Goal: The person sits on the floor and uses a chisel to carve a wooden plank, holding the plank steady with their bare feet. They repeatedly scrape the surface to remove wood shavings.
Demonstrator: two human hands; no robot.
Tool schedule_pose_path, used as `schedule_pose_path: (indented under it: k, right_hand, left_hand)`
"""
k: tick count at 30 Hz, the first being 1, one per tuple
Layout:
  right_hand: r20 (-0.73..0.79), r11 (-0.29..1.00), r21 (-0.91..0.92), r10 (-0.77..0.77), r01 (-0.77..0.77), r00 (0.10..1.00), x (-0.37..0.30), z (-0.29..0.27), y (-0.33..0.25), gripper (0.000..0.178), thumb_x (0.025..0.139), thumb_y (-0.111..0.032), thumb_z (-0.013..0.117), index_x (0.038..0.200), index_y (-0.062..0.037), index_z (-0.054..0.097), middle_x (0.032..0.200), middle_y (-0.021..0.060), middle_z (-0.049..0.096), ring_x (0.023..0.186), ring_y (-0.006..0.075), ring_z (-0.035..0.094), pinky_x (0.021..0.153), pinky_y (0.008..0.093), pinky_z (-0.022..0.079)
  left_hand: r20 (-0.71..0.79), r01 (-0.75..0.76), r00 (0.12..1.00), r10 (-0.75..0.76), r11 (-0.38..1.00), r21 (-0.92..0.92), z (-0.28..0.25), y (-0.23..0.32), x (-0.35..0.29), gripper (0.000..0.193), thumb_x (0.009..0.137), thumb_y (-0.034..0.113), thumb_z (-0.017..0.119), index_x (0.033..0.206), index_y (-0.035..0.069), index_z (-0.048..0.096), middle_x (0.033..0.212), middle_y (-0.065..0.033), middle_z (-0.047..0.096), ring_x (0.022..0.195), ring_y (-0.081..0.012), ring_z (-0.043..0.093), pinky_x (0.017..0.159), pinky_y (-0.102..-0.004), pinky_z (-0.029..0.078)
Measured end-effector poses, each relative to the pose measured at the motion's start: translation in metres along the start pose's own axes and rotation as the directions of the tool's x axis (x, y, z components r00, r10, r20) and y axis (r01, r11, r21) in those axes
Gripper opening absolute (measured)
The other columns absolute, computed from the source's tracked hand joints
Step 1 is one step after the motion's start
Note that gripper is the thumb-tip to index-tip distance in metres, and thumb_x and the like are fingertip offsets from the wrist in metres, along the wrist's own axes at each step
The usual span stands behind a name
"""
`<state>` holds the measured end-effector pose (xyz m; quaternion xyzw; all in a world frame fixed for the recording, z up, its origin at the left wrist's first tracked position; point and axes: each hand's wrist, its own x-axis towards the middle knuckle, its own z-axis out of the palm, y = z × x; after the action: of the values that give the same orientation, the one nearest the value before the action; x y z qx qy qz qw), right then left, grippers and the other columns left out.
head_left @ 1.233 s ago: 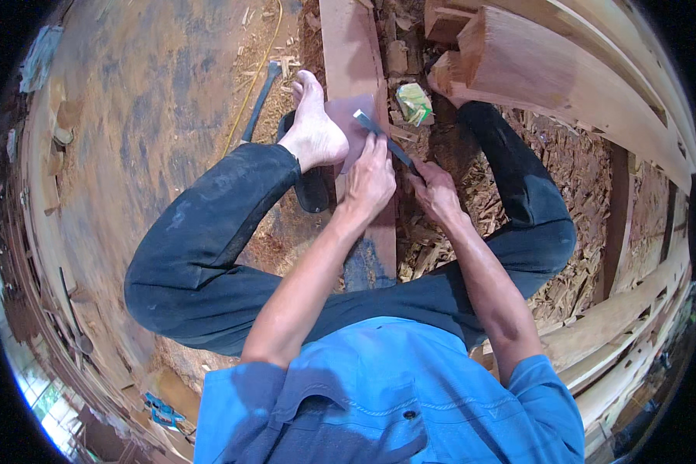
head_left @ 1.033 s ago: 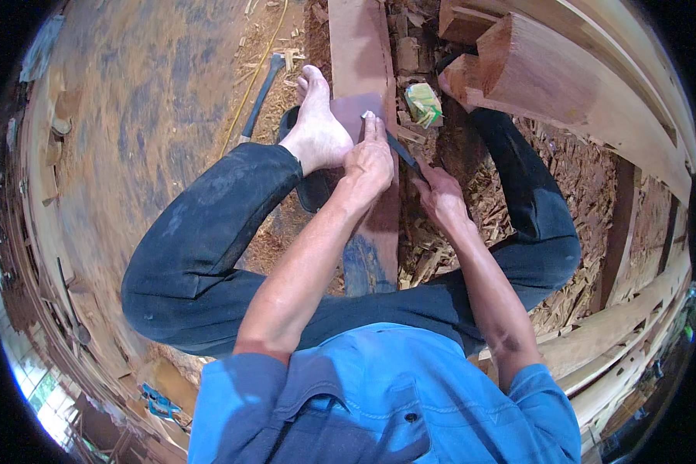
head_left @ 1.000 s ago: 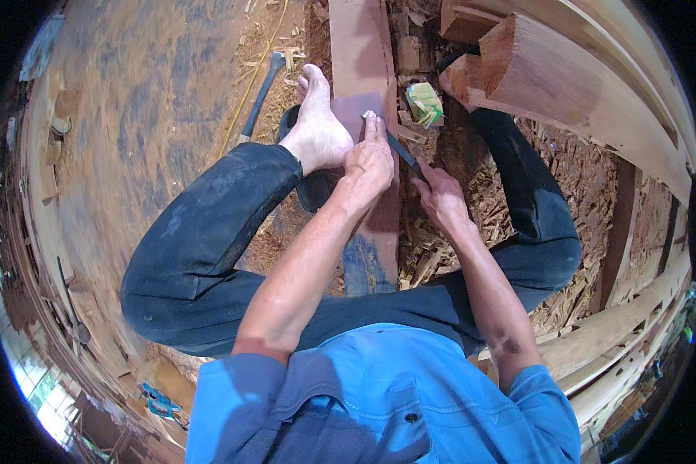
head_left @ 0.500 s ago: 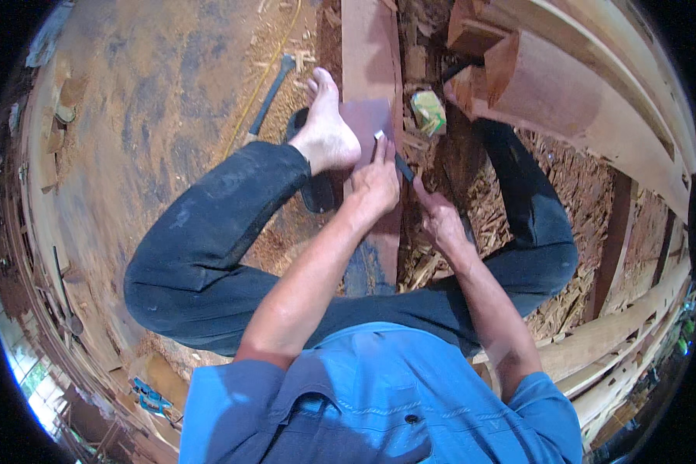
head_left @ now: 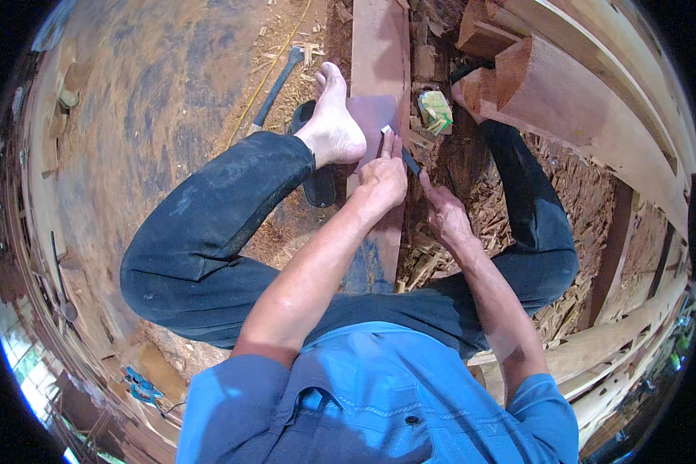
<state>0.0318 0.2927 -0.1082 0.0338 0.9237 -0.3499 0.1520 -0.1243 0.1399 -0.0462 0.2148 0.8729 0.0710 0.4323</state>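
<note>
A broad brown wooden floor (head_left: 170, 100), streaked with dark stains, fills the left side of the workspace, and a thin yellow cord (head_left: 274, 62) runs across its sawdust-strewn edge. A long-handled dark tool (head_left: 278, 89) lies beside the cord. On the right, reddish-brown wood chips (head_left: 545, 162) thickly litter the ground below a large squared reddish timber (head_left: 572, 97); pale, curved boards (head_left: 588, 348) line the lower right. Daylight shows at the far lower left, near a small blue object (head_left: 141, 385) whose kind cannot be told.

A long, flat reddish plank (head_left: 380, 46) runs between the seated person's legs, with a thin purplish-brown sheet (head_left: 371, 112) lying across it near the bare left foot (head_left: 336, 127). A narrow dark metal tool with a bright, squared tip (head_left: 411, 161) slants over the sheet. The left hand (head_left: 384, 182) presses extended fingers onto it just behind the tip; its thumb is hidden. The right hand (head_left: 447, 213) curls around the tool's other end, index finger pointing along it. A crumpled green-and-yellow packet (head_left: 435, 112) sits just right of the plank.
</note>
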Motion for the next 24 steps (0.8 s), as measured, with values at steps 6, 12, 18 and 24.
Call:
schedule_pose_path:
  k: [6,12,18,24]
  right_hand:
    - [-0.207,0.978,0.105,-0.156,0.180,0.966,0.048,0.002,0.001,0.081,0.077,0.006,0.053,0.152,-0.0204,0.039,0.093,0.0251,0.059,0.087,0.0432,0.061,0.078,0.0472,0.051]
    - [0.054,0.996,-0.092,-0.012,0.017,0.998,-0.004,0.001,0.010,0.095,0.078,0.006,0.056,0.155,-0.0385,0.025,0.125,0.0290,0.057,0.105,0.0458,0.062,0.090,0.0476,0.052]
    - [-0.076,0.996,-0.026,-0.084,0.082,0.994,0.055,-0.008,0.005,0.085,0.080,0.007,0.050,0.154,-0.0312,0.032,0.098,0.0236,0.057,0.092,0.0426,0.060,0.083,0.0476,0.050]
    - [0.037,0.999,-0.028,0.015,-0.014,0.999,0.006,-0.002,0.022,0.086,0.078,0.007,0.051,0.152,-0.0363,0.037,0.112,0.0304,0.060,0.104,0.0442,0.062,0.092,0.0453,0.050]
  left_hand:
    - [-0.141,-0.031,0.990,0.032,0.999,0.008,-0.030,-0.016,0.032,0.071,0.093,0.019,0.046,0.153,-0.006,0.017,0.161,-0.0253,0.015,0.130,-0.0395,0.050,0.109,-0.0416,0.042]
    - [-0.100,-0.049,0.993,0.057,0.995,0.086,0.037,-0.012,0.011,0.079,0.089,0.013,0.047,0.156,-0.003,0.008,0.164,-0.0216,0.005,0.119,-0.0355,0.061,0.100,-0.0472,0.049]
    - [-0.169,-0.045,0.985,0.041,0.999,-0.021,-0.021,-0.018,0.042,0.075,0.088,0.013,0.045,0.155,-0.003,0.013,0.162,-0.0237,0.010,0.126,-0.0418,0.054,0.106,-0.0464,0.044]
    - [-0.045,-0.067,0.995,0.083,0.957,0.284,0.023,-0.005,0.011,0.075,0.089,0.015,0.047,0.154,-0.004,0.016,0.162,-0.0263,0.009,0.139,-0.0355,0.043,0.108,-0.0426,0.044]
